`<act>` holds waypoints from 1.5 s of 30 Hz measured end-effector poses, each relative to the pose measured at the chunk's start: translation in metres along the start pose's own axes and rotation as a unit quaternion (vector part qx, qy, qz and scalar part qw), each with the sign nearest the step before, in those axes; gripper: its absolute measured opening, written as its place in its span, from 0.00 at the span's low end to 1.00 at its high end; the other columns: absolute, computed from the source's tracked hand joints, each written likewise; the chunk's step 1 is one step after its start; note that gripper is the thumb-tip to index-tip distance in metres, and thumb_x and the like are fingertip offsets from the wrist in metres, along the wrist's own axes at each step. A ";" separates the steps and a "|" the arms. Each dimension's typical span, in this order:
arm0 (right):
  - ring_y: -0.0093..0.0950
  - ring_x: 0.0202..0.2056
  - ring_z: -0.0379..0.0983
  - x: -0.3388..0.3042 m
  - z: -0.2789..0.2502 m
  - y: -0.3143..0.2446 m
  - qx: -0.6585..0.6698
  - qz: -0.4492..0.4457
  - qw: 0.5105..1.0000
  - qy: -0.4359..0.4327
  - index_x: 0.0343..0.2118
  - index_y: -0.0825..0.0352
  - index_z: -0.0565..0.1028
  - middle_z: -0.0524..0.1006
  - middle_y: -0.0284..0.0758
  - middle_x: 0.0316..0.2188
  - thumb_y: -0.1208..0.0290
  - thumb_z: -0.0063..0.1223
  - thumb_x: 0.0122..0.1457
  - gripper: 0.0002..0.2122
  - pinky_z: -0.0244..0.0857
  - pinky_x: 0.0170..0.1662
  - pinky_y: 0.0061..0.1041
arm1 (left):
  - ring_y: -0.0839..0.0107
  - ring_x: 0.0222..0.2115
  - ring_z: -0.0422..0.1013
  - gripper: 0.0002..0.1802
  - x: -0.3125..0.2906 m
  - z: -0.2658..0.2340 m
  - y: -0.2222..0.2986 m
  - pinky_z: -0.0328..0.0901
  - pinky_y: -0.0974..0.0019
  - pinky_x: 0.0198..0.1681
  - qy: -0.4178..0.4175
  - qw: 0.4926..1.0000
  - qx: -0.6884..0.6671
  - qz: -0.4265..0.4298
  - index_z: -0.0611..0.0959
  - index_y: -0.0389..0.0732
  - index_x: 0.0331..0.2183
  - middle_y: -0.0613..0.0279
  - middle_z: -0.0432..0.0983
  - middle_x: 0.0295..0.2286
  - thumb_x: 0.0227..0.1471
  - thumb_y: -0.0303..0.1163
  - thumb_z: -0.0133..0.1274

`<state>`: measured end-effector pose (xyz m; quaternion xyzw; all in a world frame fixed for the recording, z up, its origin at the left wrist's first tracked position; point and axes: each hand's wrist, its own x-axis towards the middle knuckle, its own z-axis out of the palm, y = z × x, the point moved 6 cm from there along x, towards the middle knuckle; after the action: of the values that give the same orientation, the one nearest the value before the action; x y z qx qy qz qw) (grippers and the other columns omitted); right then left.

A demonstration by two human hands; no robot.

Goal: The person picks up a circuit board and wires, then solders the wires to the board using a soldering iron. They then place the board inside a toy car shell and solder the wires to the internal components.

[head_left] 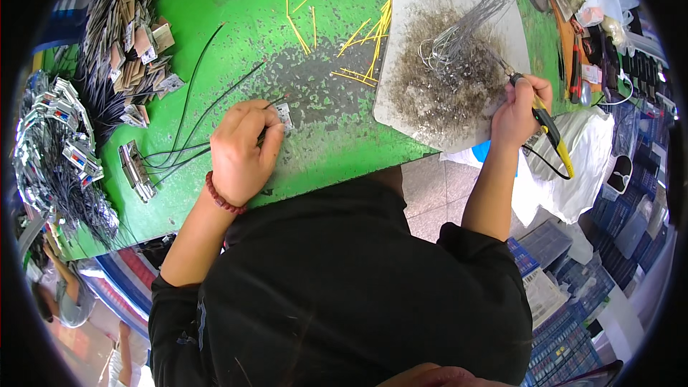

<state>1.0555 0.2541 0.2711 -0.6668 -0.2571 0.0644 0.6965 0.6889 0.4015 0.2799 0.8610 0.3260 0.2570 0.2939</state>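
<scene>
My left hand (245, 145) rests on the green table with its fingers curled and pressed together on a black cable. A small pale metal piece (284, 115) shows just beyond its fingertips; how it meets the cable is hidden. My right hand (517, 116) grips a soldering iron (546, 127) with a yellow and black handle. The iron's tip points up and left over a worn grey board (403, 11) covered with dark burnt specks. A loose coil of thin silvery wire (459, 32) lies on that board, close to the tip. More black cables (204, 111) stretch out left of my left hand.
Yellow thin tubes (378, 36) lie scattered left of the board. A metal-cased part (136, 170) with cables sits at the near left. Behind it are bundles of cabled metal parts (61, 125) and small plates (132, 50). Hand tools (575, 64) and plastic bags line the right edge.
</scene>
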 end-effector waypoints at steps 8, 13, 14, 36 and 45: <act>0.17 0.24 0.67 0.000 -0.001 0.004 0.005 0.014 1.000 -0.004 0.30 0.67 0.71 0.72 0.30 0.25 0.81 0.52 0.53 0.03 0.64 0.30 0.15 | 0.59 0.30 0.74 0.07 -0.002 0.001 -0.001 0.69 0.63 0.32 0.002 1.000 -0.002 -0.005 0.78 0.35 0.26 0.54 0.76 0.30 0.40 0.18 0.59; 0.19 0.25 0.68 0.002 -0.002 0.007 0.003 0.013 1.000 0.000 0.29 0.67 0.71 0.72 0.30 0.25 0.80 0.53 0.53 0.03 0.63 0.30 0.16 | 0.59 0.30 0.74 0.07 0.000 0.001 0.001 0.69 0.63 0.32 0.005 1.000 -0.005 -0.001 0.78 0.35 0.26 0.54 0.76 0.30 0.40 0.18 0.59; 0.19 0.25 0.70 0.003 -0.002 0.008 -0.003 0.015 1.000 -0.002 0.28 0.68 0.71 0.72 0.30 0.23 0.80 0.54 0.52 0.04 0.62 0.30 0.17 | 0.58 0.30 0.74 0.07 0.000 0.001 0.000 0.69 0.63 0.32 0.006 1.000 -0.008 -0.009 0.78 0.35 0.25 0.54 0.76 0.30 0.40 0.18 0.59; 0.18 0.25 0.62 -0.162 0.112 -0.031 0.081 0.014 0.951 -0.298 0.32 0.69 0.69 0.73 0.36 0.27 0.71 0.62 0.50 0.13 0.56 0.28 0.18 | 0.55 0.31 0.73 0.04 -0.002 -0.003 -0.005 0.69 0.60 0.34 -0.002 1.000 -0.016 -0.023 0.78 0.34 0.26 0.53 0.77 0.31 0.43 0.22 0.57; 0.18 0.24 0.62 -0.163 0.117 -0.033 0.074 0.028 0.943 -0.322 0.32 0.69 0.69 0.72 0.35 0.26 0.71 0.63 0.50 0.13 0.56 0.28 0.18 | 0.52 0.31 0.72 0.03 0.002 0.000 -0.010 0.69 0.55 0.33 -0.034 0.997 -0.040 -0.053 0.77 0.35 0.24 0.54 0.75 0.29 0.45 0.24 0.53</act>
<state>0.8550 0.2846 0.2556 -0.5639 -0.4431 0.3144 0.6219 0.6858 0.4089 0.2741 0.8381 0.3509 0.2247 0.3520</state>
